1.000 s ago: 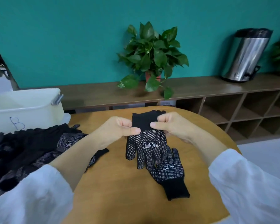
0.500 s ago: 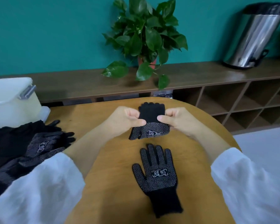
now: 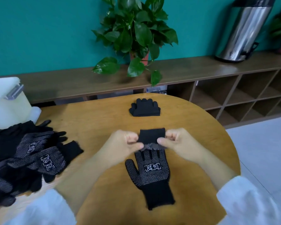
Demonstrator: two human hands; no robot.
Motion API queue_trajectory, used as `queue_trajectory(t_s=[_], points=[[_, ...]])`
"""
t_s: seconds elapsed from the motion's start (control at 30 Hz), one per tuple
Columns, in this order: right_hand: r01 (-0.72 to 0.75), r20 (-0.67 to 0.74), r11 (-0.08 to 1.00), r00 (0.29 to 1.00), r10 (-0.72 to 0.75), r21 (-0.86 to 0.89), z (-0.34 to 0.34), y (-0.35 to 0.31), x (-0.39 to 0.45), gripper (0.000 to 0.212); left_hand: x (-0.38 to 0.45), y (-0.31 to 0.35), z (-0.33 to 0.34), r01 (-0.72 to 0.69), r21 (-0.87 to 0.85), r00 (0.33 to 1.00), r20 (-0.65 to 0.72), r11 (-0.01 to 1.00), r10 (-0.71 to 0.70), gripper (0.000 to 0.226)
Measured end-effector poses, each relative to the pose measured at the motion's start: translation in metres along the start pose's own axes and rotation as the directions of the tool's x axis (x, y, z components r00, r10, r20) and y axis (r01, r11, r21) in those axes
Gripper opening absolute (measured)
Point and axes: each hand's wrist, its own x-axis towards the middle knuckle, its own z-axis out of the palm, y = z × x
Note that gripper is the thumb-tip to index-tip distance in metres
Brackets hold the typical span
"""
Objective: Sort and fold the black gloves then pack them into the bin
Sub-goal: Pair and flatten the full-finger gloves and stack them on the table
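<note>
A folded black glove (image 3: 152,136) is pinched at both sides, my left hand (image 3: 124,143) on its left edge and my right hand (image 3: 177,142) on its right edge, just above the table. Below it a dotted black glove (image 3: 150,172) lies flat, palm up, fingers pointing away from me, its fingertips hidden under the held one. Another folded black glove (image 3: 144,108) rests at the table's far side. A pile of black gloves (image 3: 23,155) covers the left. The white bin (image 3: 6,103) stands at the far left.
The round wooden table (image 3: 94,127) ends near the right, with grey floor beyond. Behind it runs a low wooden shelf (image 3: 225,88) carrying a potted plant (image 3: 135,33) and a steel bin (image 3: 243,28).
The view has tipped downward. The held glove has been folded smaller and lowered toward me over the flat glove's fingers. A folded glove now shows at the far side of the table.
</note>
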Motion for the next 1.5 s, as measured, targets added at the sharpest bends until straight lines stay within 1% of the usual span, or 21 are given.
queue_trajectory(t_s=[0.03, 0.07, 0.1, 0.13, 0.17, 0.2, 0.27, 0.3, 0.4, 0.5, 0.57, 0.63, 0.73, 0.87, 0.93, 0.97, 1.07, 1.2, 1.37, 1.43, 1.5], points=[[-0.005, 0.017, 1.0, 1.0, 0.005, -0.025, 0.007, 0.008, -0.011, 0.031, -0.009, -0.01, 0.009, -0.028, 0.083, 1.0, -0.008, 0.996, 0.029, 0.009], [-0.003, 0.032, 0.998, 0.999, 0.005, -0.066, 0.014, 0.018, -0.021, 0.019, -0.02, -0.02, 0.018, -0.088, 0.202, 0.995, -0.022, 0.975, 0.094, 0.004], [0.005, 0.049, 0.992, 0.999, 0.001, -0.127, 0.021, 0.026, -0.031, 0.012, -0.029, -0.03, 0.028, -0.177, 0.343, 0.98, -0.029, 0.923, 0.199, 0.005], [0.024, 0.061, 0.979, 0.998, -0.012, -0.203, 0.027, 0.033, -0.039, 0.015, -0.037, -0.041, 0.037, -0.274, 0.467, 0.948, -0.014, 0.84, 0.318, 0.006], [0.056, 0.073, 0.961, 0.997, -0.038, -0.272, 0.032, 0.037, -0.045, 0.022, -0.044, -0.048, 0.044, -0.348, 0.542, 0.912, 0.008, 0.765, 0.41, 0.007], [0.081, 0.074, 0.941, 0.995, -0.06, -0.329, 0.034, 0.04, -0.049, 0.029, -0.049, -0.051, 0.05, -0.406, 0.578, 0.878, 0.032, 0.707, 0.478, 0.006], [0.106, 0.07, 0.912, 0.994, -0.085, -0.396, 0.037, 0.042, -0.056, 0.04, -0.055, -0.053, 0.059, -0.462, 0.62, 0.822, 0.031, 0.634, 0.568, 0.018], [0.13, 0.073, 0.894, 0.991, -0.109, -0.429, 0.038, 0.045, -0.058, 0.044, -0.056, -0.054, 0.062, -0.464, 0.64, 0.811, 0.028, 0.612, 0.585, 0.022], [0.226, 0.105, 0.808, 0.974, -0.201, -0.544, 0.042, 0.054, -0.059, 0.051, -0.058, -0.063, 0.066, -0.472, 0.702, 0.778, 0.048, 0.533, 0.626, 0.022], [0.349, 0.134, 0.704, 0.93, -0.343, -0.618, 0.048, 0.065, -0.059, 0.064, -0.059, -0.069, 0.068, -0.494, 0.723, 0.748, 0.071, 0.483, 0.66, 0.021], [0.384, 0.139, 0.649, 0.907, -0.397, -0.656, 0.049, 0.068, -0.061, 0.072, -0.061, -0.069, 0.069, -0.508, 0.735, 0.729, 0.09, 0.449, 0.678, 0.019], [0.411, 0.149, 0.626, 0.892, -0.428, -0.663, 0.048, 0.069, -0.062, 0.074, -0.061, -0.068, 0.068, -0.528, 0.735, 0.71, 0.106, 0.426, 0.696, 0.016], [0.44, 0.174, 0.574, 0.872, -0.458, -0.691, 0.048, 0.07, -0.065, 0.073, -0.061, -0.069, 0.066, -0.555, 0.723, 0.695, 0.132, 0.412, 0.707, 0.018], [0.447, 0.182, 0.542, 0.862, -0.473, -0.711, 0.05, 0.07, -0.066, 0.07, -0.062, -0.073, 0.062, -0.577, 0.693, 0.716, 0.176, 0.432, 0.675, 0.023], [0.454, 0.172, 0.528, 0.851, -0.497, -0.718, 0.05, 0.073, -0.065, 0.068, -0.063, -0.073, 0.06, -0.569, 0.692, 0.729, 0.174, 0.444, 0.662, 0.023], [0.462, 0.167, 0.517, 0.839, -0.518, -0.721, 0.05, 0.074, -0.065, 0.064, -0.064, -0.073, 0.06, -0.565, 0.695, 0.73, 0.17, 0.445, 0.661, 0.023], [0.506, 0.159, 0.445, 0.772, -0.615, -0.739, 0.054, 0.081, -0.067, 0.036, -0.066, -0.07, 0.062, -0.566, 0.703, 0.721, 0.17, 0.431, 0.672, 0.022], [0.516, 0.177, 0.369, 0.734, -0.655, -0.773, 0.055, 0.085, -0.067, 0.039, -0.065, -0.069, 0.061, -0.582, 0.717, 0.69, 0.186, 0.383, 0.7, 0.023], [0.537, 0.187, 0.348, 0.708, -0.681, -0.768, 0.055, 0.088, -0.065, 0.038, -0.063, -0.067, 0.06, -0.62, 0.723, 0.635, 0.235, 0.303, 0.736, 0.02], [0.539, 0.183, 0.343, 0.701, -0.689, -0.77, 0.054, 0.087, -0.066, 0.037, -0.062, -0.067, 0.059, -0.636, 0.715, 0.626, 0.255, 0.292, 0.737, 0.019], [0.545, 0.191, 0.334, 0.694, -0.694, -0.769, 0.054, 0.087, -0.066, 0.036, -0.059, -0.067, 0.056, -0.651, 0.699, 0.631, 0.281, 0.297, 0.723, 0.019]])
